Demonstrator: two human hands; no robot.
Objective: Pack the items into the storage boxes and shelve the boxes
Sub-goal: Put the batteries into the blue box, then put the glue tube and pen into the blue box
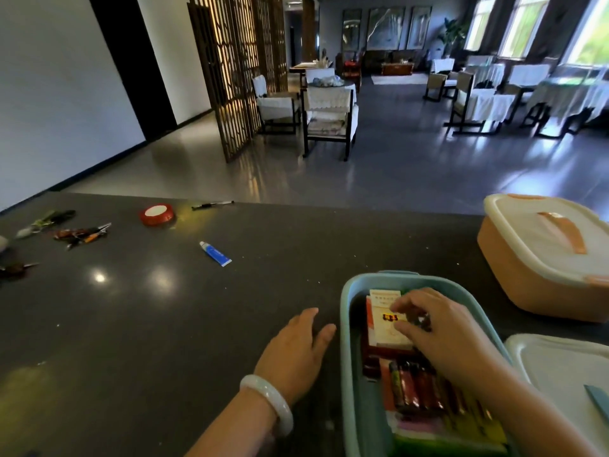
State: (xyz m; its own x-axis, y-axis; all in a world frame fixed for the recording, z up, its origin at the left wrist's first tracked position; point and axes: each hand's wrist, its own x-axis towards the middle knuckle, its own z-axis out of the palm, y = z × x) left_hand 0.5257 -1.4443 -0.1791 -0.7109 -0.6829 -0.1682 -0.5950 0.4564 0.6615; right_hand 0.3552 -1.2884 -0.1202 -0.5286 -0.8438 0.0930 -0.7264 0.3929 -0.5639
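An open teal storage box (346,341) sits at the near edge of the dark counter, filled with a white and red packet (384,328), several lighters (412,384) and other flat packs. My right hand (441,334) reaches inside the box, fingertips on a small item lying over the white packet; whether it grips it is unclear. My left hand (296,351), with a pale bangle on the wrist, rests flat on the counter just left of the box, fingers apart. A blue and white tube (216,253) and a red tape roll (157,214) lie farther left.
A closed orange box with a white lid (540,255) stands at the right. A white lid (560,367) lies beside the teal box. A pen (212,204), key rings and small tools (82,233) are scattered at the far left. Chairs and tables fill the room beyond.
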